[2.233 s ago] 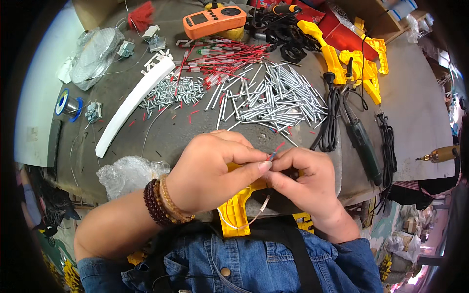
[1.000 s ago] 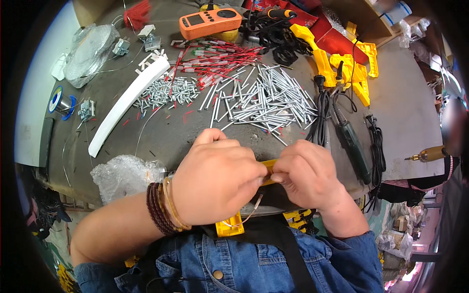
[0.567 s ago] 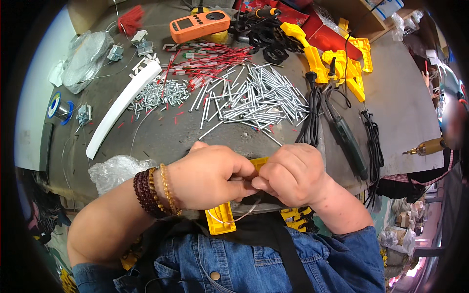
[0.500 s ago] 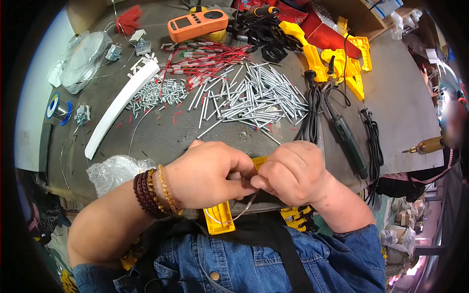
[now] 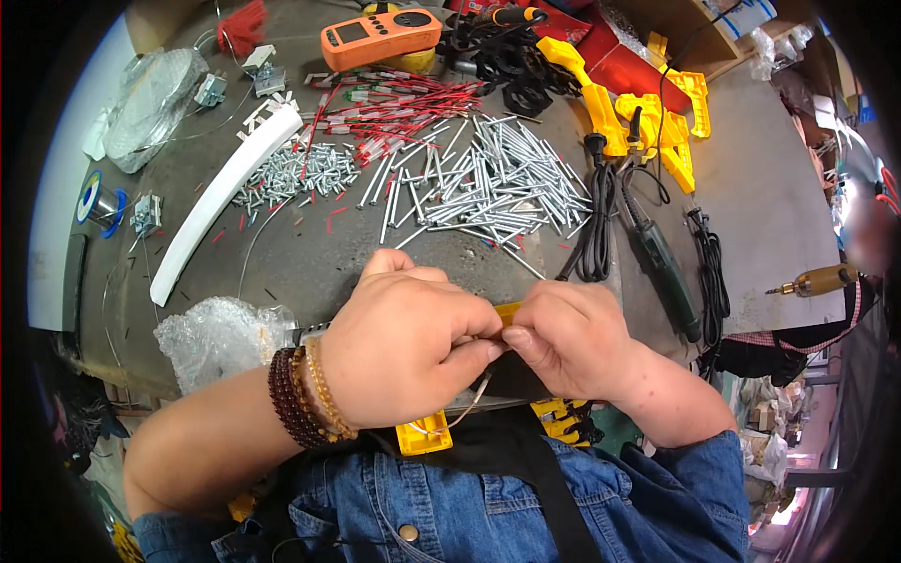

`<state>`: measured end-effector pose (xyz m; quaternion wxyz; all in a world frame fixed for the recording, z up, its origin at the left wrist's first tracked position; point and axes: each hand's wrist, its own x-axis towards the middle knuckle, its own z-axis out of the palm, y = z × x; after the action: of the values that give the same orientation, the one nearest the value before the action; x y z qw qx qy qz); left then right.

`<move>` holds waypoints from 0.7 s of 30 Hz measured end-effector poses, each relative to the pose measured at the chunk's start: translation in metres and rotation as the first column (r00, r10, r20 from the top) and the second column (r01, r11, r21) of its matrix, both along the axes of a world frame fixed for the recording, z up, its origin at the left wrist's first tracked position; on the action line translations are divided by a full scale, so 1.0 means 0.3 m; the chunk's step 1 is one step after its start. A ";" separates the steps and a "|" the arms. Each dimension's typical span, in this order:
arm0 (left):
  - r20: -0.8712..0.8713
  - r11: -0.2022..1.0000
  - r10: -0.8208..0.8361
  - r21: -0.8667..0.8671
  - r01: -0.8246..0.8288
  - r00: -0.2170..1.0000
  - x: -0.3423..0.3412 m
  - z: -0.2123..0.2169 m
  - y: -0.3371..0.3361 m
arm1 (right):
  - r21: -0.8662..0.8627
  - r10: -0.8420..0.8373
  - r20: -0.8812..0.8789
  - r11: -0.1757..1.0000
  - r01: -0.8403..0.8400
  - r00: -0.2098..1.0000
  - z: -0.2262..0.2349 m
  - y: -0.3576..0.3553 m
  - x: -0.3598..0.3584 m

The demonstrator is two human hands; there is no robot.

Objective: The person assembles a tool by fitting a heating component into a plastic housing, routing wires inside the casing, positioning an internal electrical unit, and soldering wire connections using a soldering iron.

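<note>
My left hand [image 5: 404, 338], with beaded bracelets at its wrist, is closed in a pinch at the table's front edge. A thin pale wire [image 5: 477, 396] runs up to its thumb and forefinger; its end is hidden there. My right hand [image 5: 577, 333] is also closed, thumb against forefinger, its fingertips almost touching the left ones. Whatever small thing it pinches is hidden. The wire's lower part lies in a yellow plastic housing [image 5: 427, 439] below my left hand, near my lap. Another yellow piece [image 5: 508, 311] shows behind the fingertips, mostly covered.
Beyond my hands lie piles of long screws [image 5: 497, 183], short screws [image 5: 296, 174] and red-wired parts [image 5: 394, 108]. A white curved strip [image 5: 221, 211] and bubble wrap [image 5: 221, 340] are left. A dark-green corded tool [image 5: 664, 277], yellow shells [image 5: 662, 131] and an orange meter [image 5: 380, 39] surround the work area.
My right hand has turned from a curled fist to a pinch with its thumb showing. My left hand has shifted slightly, covering more of the yellow housing.
</note>
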<state>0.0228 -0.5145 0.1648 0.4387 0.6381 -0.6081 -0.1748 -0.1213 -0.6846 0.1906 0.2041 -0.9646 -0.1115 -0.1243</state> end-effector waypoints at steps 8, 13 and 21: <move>-0.027 1.000 0.004 -0.004 -0.004 1.000 0.000 -0.004 0.006 | 0.148 0.036 0.094 0.988 -0.049 0.995 -0.022 -0.005 0.019; 0.032 1.000 0.007 -0.004 -0.006 0.999 0.001 -0.002 0.015 | 0.076 0.046 -0.024 0.996 -0.045 0.999 -0.004 -0.010 0.022; -0.007 1.000 -0.026 0.010 0.026 1.000 0.005 -0.002 0.005 | 0.243 0.018 -0.067 0.970 -0.002 0.998 0.012 -0.004 0.020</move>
<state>0.0244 -0.5130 0.1642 0.4353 0.6319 -0.6138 -0.1858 -0.1152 -0.6856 0.1942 0.3249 -0.9355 -0.0932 -0.1025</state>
